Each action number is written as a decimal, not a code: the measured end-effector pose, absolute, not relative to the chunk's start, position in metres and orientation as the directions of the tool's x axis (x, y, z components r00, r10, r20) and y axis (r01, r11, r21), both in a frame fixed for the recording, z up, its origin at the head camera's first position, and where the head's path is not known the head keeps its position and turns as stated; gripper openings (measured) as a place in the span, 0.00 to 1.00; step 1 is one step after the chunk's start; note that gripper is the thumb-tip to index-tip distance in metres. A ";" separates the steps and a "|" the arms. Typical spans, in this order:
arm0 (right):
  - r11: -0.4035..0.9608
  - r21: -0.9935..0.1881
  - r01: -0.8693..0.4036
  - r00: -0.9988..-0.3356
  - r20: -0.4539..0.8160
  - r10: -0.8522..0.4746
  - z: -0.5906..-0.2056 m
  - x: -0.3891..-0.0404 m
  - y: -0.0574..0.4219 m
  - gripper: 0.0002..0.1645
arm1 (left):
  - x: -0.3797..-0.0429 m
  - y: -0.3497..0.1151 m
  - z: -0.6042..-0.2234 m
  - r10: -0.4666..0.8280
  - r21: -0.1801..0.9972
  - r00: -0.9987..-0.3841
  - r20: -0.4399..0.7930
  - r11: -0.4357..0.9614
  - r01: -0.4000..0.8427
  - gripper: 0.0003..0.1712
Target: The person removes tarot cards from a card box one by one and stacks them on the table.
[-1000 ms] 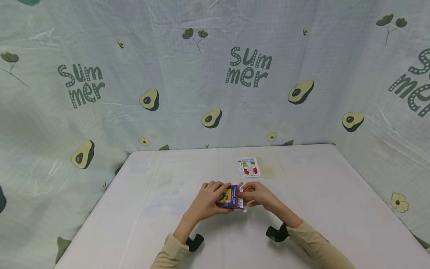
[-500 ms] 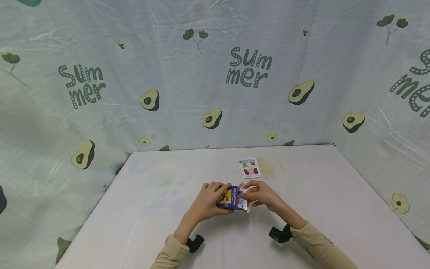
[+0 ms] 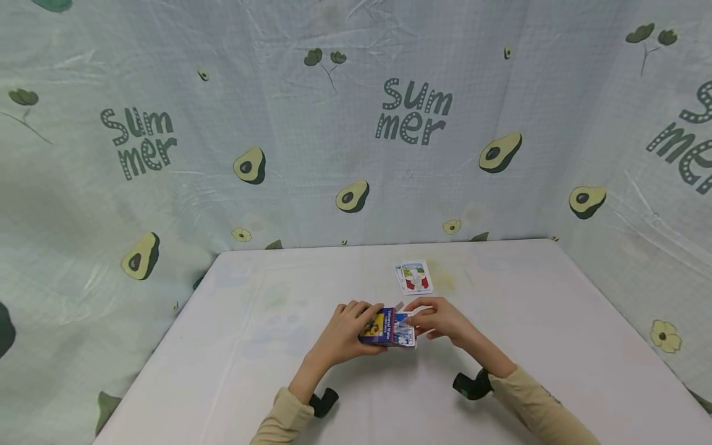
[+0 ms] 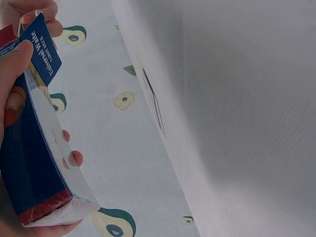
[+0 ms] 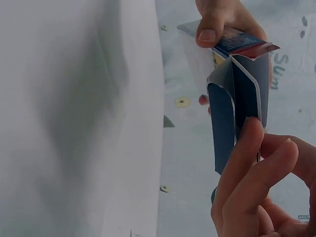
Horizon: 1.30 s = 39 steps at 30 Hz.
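My left hand [image 3: 345,330] grips a blue tarot deck box [image 3: 377,326] above the table, its thumb along one side and fingers round the other. "Universal Waite Tarot Deck" is printed on the flap [image 4: 45,54] in the left wrist view. From the box's open end, towards the right, stick out blue and white cards [image 3: 404,330]. My right hand [image 3: 442,321] pinches these cards between thumb and fingers at their outer part. A loose side flap [image 5: 222,123] hangs open beside them in the right wrist view.
Farther back on the white table [image 3: 278,278] lie a few overlapping cards [image 3: 416,278], the top one with a red and green picture. A hanging cloth [image 3: 300,136] printed with avocados closes off the back and sides. Dark devices [image 3: 473,385] sit at both wrists.
My right hand has moved a little to the right, and the cards stick out farther from the box. The left hand and the box have stayed nearly still.
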State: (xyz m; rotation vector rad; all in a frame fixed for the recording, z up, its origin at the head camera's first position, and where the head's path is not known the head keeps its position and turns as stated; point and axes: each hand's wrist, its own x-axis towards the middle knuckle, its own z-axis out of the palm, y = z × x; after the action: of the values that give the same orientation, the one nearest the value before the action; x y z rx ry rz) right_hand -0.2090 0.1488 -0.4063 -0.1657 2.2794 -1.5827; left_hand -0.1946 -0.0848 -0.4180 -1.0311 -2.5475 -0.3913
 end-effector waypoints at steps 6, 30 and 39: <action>0.358 -0.929 0.096 -0.926 -0.215 -0.310 -0.405 -0.208 0.156 0.22 | -0.194 -0.085 -0.418 0.603 0.125 -0.678 0.420 0.702 0.701 0.44; 0.361 -0.929 0.078 -0.922 -0.205 -0.329 -0.400 -0.212 0.172 0.26 | -0.194 -0.089 -0.417 0.591 0.119 -0.679 0.436 0.710 0.694 0.45; 0.352 -0.931 0.096 -0.923 -0.216 -0.318 -0.402 -0.213 0.178 0.25 | -0.195 -0.090 -0.417 0.587 0.128 -0.681 0.438 0.709 0.693 0.45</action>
State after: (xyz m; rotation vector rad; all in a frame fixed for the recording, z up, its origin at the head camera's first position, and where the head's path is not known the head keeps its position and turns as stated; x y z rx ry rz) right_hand -0.2128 0.1783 -0.4023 -0.1951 2.2615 -1.5932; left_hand -0.1945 -0.0899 -0.4169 -0.9954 -2.5504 -0.4038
